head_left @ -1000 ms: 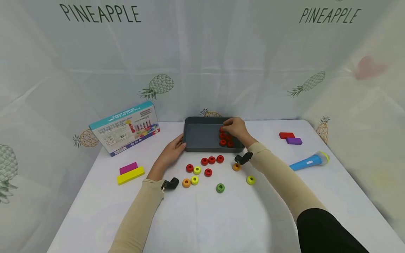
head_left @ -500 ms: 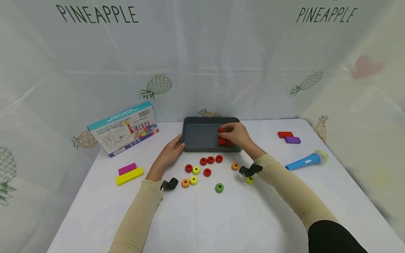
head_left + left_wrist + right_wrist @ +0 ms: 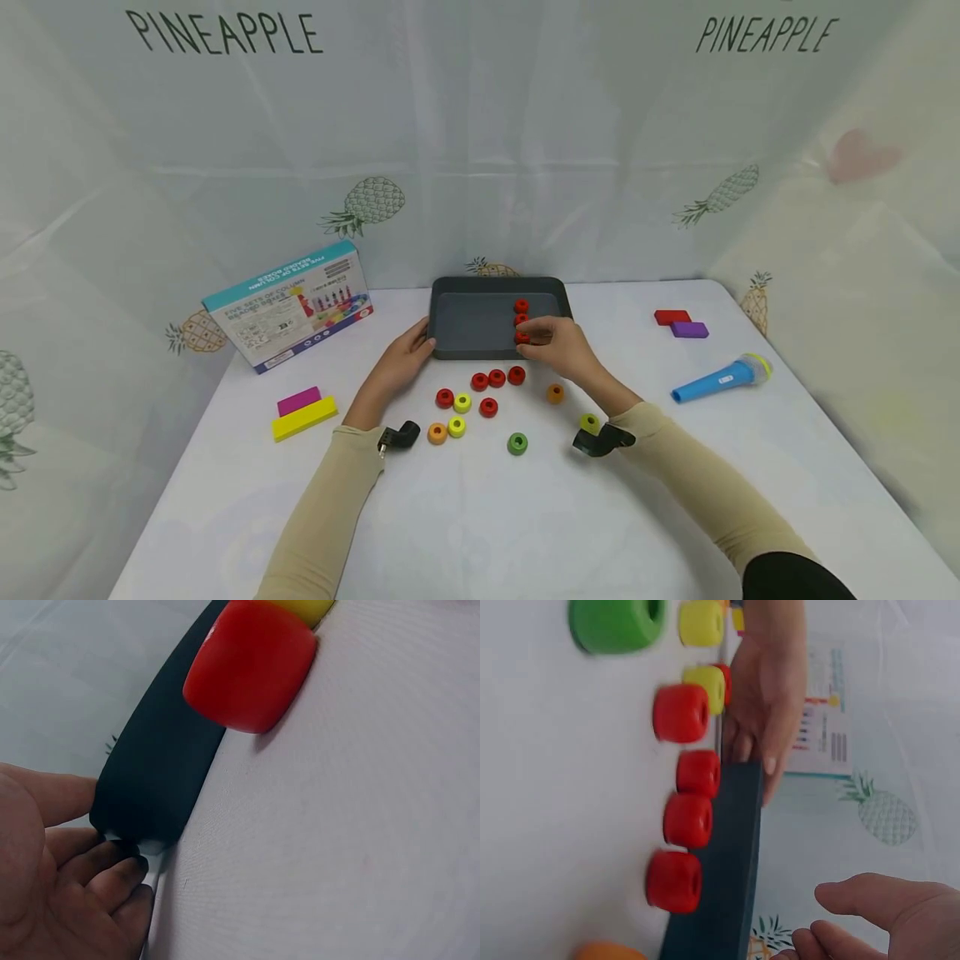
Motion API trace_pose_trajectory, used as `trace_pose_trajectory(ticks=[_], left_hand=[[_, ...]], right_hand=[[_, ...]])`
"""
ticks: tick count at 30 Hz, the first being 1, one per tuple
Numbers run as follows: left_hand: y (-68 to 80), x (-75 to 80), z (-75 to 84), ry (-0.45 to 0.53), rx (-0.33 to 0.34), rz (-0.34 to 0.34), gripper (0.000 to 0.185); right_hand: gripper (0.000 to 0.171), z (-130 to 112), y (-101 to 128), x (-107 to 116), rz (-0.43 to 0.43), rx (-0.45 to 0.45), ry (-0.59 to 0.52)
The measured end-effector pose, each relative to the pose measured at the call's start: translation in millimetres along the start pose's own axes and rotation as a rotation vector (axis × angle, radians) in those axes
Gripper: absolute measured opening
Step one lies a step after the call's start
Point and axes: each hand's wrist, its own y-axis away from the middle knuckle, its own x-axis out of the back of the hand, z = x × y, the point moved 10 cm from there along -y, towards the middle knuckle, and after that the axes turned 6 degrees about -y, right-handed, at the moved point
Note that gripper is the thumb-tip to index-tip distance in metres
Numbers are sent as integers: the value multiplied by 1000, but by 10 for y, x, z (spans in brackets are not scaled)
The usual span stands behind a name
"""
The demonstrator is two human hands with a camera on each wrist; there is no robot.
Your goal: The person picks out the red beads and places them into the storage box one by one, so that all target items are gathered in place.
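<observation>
My left hand (image 3: 402, 360) grips the left side of a dark grey tray (image 3: 472, 321), with the thumb on one face and the fingers curled at its corner in the left wrist view. Inside the tray's right part, red beads (image 3: 521, 306) stand in a column. My right hand (image 3: 558, 344) reaches over the tray's front right and has the nearest red bead (image 3: 521, 337) between thumb and forefinger. The palm hides what lies to the right of it. From the right wrist, the right hand (image 3: 900, 919) shows above the tray's rim, its fingertips partly out of sight.
In front of the tray lie several red beads (image 3: 488, 407), yellow beads (image 3: 457, 427), orange beads (image 3: 437, 433) and a green bead (image 3: 517, 443). A box (image 3: 288, 307) and yellow block (image 3: 305, 418) are at left. Right: red block (image 3: 672, 317), purple block (image 3: 690, 330), blue toy microphone (image 3: 722, 379).
My right hand has come from the top of the bead column toward the tray's front edge, uncovering the upper red beads. The left hand stays on the tray.
</observation>
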Motion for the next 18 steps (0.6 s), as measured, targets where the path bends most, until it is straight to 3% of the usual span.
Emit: trace_pose_trajectory(ticks=[9, 18], left_hand=[[12, -10, 29, 9, -8, -6, 61], [-25, -7, -11, 1, -2, -3, 61]], right_hand=[[38, 102, 261, -97, -35, 3, 4], [35, 245, 325, -152, -45, -11, 50]])
